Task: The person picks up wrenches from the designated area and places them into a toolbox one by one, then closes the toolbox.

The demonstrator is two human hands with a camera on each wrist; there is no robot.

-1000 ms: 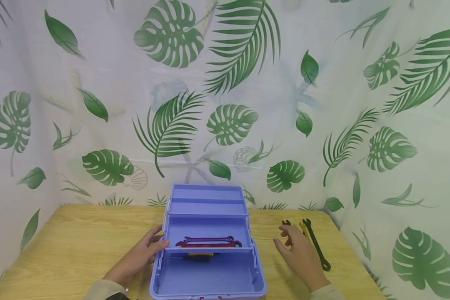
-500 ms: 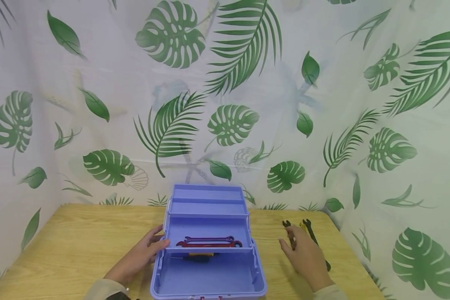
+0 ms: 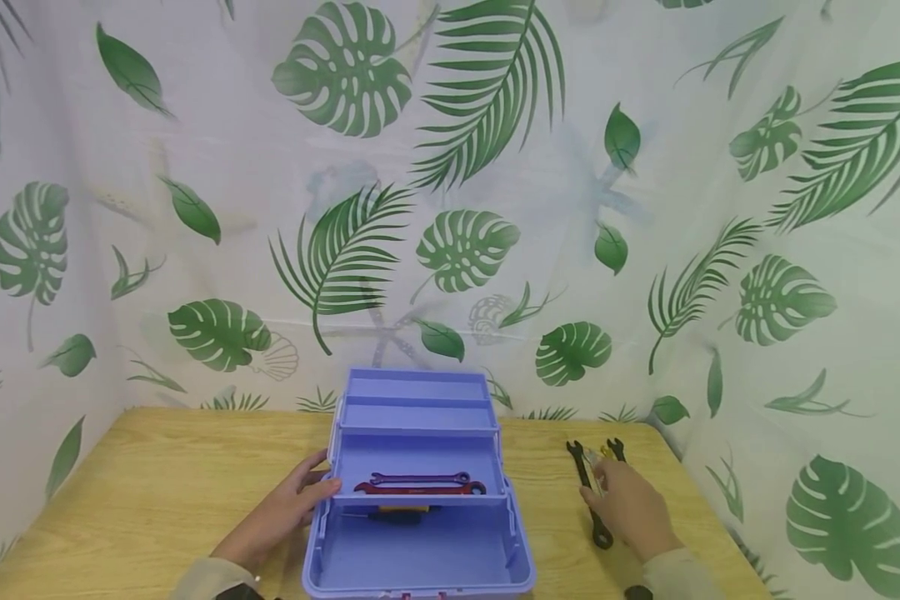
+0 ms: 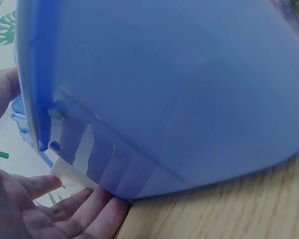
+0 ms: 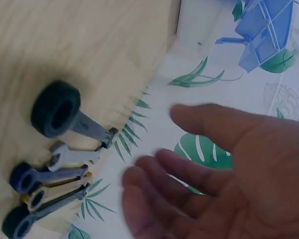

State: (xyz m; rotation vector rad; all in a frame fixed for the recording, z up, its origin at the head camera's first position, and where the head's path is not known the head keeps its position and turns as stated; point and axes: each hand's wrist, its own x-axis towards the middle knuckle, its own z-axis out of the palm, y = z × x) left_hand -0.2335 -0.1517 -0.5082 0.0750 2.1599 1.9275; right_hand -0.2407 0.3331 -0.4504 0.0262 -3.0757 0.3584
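Note:
An unlidded blue-violet toolbox (image 3: 420, 558) with stepped trays stands at the table's front middle. Its lower tray holds a purple wrench (image 3: 420, 478) and a red wrench (image 3: 412, 490). Partly hidden beneath lies a black-and-yellow handled tool (image 3: 393, 517). My left hand (image 3: 288, 508) rests against the box's left side, thumb on the edge. In the left wrist view its fingers (image 4: 97, 214) lie fairly straight against the wall. My right hand (image 3: 633, 508) hovers over several wrenches, holding nothing; a black wrench (image 3: 598, 529) shows left of it. A silver wrench (image 5: 72, 157) lies among the others.
The wooden table (image 3: 195, 467) reaches back to a white leaf-print sheet (image 3: 450, 167), which also hangs along both sides. In the right wrist view, a gold wrench (image 5: 52, 191) and a dark wrench (image 5: 50, 211) lie side by side.
My right hand has moved to the right over the wrenches, uncovering the left black one and covering more of the right one. The left hand and toolbox stay put.

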